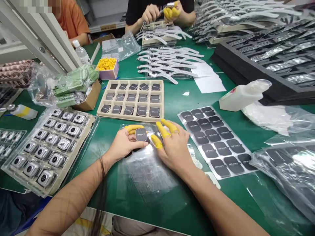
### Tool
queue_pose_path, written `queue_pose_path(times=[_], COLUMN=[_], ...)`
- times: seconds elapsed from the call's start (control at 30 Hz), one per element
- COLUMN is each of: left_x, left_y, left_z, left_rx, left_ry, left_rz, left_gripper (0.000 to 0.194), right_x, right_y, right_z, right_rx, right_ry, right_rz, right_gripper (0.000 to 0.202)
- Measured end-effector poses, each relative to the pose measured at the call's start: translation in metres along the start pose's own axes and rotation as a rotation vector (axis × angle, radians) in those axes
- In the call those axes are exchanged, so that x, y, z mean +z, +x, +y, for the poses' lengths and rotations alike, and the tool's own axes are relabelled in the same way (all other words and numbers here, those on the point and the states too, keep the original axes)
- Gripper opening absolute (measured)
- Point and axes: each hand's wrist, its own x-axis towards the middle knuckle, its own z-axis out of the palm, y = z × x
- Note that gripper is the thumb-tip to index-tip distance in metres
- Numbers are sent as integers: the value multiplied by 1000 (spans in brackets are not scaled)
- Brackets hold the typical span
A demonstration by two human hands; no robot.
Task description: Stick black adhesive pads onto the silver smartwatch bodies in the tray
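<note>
My left hand (pixel 125 141), with yellow finger covers, holds a small square watch face (pixel 141 134) with a dark printed film on its front. Just to its right is my right hand (pixel 171 141), its covered fingers spread and nothing seen between them. Below the hands lie clear plastic sheets (pixel 150 173). Beyond them stands a beige compartment tray (pixel 130 118) holding several dark-faced square pieces. A sheet of dark square stickers (pixel 213 134) lies to the right of my right hand.
At left lies a tray of watch bodies (pixel 41 151). Further back are a box of yellow finger covers (pixel 107 69), white watch straps (pixel 167 62) and a white bottle (pixel 238 98). A black foam tray (pixel 246 70) stands at right. Another person's hands (pixel 161 13) work across the table.
</note>
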Motion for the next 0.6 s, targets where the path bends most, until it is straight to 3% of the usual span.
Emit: queue_pose_path(times=[0.07, 0.13, 0.2, 0.27, 0.3, 0.37, 0.43, 0.5, 0.6], left_x=[-9, -26, -50, -78, -91, -114, -128, -132, -122], left_y=[1, 15, 46, 90, 113, 155, 184, 196, 187], left_z=[13, 36, 68, 102, 117, 141, 155, 163, 162], left_rx=[36, 151, 300, 396, 392, 241, 146, 84, -6], left_ry=[-52, 31, 326, 787, 965, 1212, 1295, 1334, 1405], left_rz=[31, 78, 115, 108, 119, 118, 123, 126, 175], left_gripper=[63, 64, 67, 60, 57, 60, 67, 78, 83], right_x=[2, 3, 4, 4, 4, 3, 4, 4, 7], right_y=[0, 0, 1, 3, 3, 4, 4, 4, 5], right_z=[-8, -16, -22, -24, -24, -23, -21, -20, -19], right_rx=[-125, -264, -322, -315, -307, -293, -288, -289, -295], right_ry=[109, 167, 150, 121, 119, 131, 140, 141, 154], right_rz=[39, -75, -238, -334, -349, -350, -345, -339, -327], right_gripper=[37, 35, 34, 34, 34, 34, 33, 33, 33])
